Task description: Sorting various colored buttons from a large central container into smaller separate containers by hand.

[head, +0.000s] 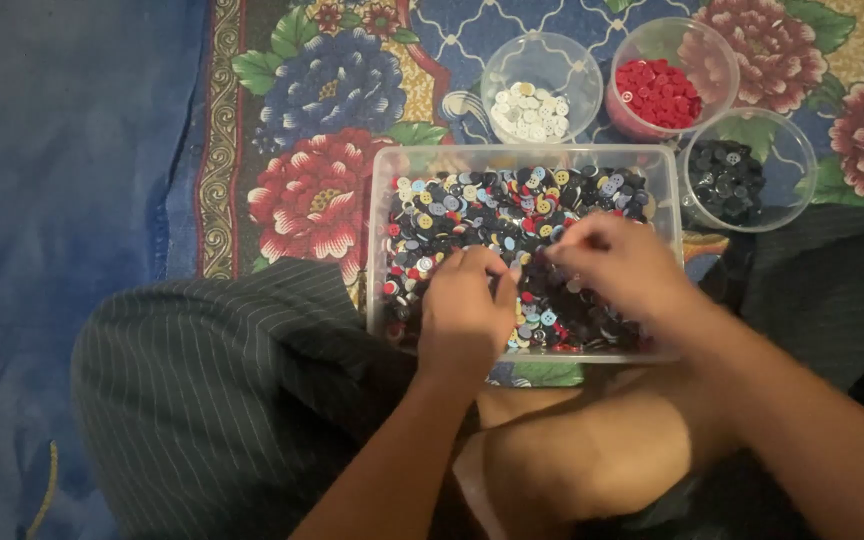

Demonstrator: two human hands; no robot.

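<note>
A clear rectangular plastic box [380,200] holds a heap of mixed buttons [472,205] in black, blue, yellow, red and white. My left hand [464,310] rests palm down on the buttons at the box's near side, fingers curled. My right hand [617,265] is over the middle of the heap, fingertips pinched together among the buttons; whether they hold a button is hidden. Behind the box stand three round clear tubs: one with white buttons [530,110], one with red buttons [660,92], one with black buttons [727,178].
Everything sits on a flowered rug [322,110] in red, blue and yellow. A blue sheet [62,180] covers the floor at left. My crossed legs in dark pinstriped cloth [222,390] lie right below the box.
</note>
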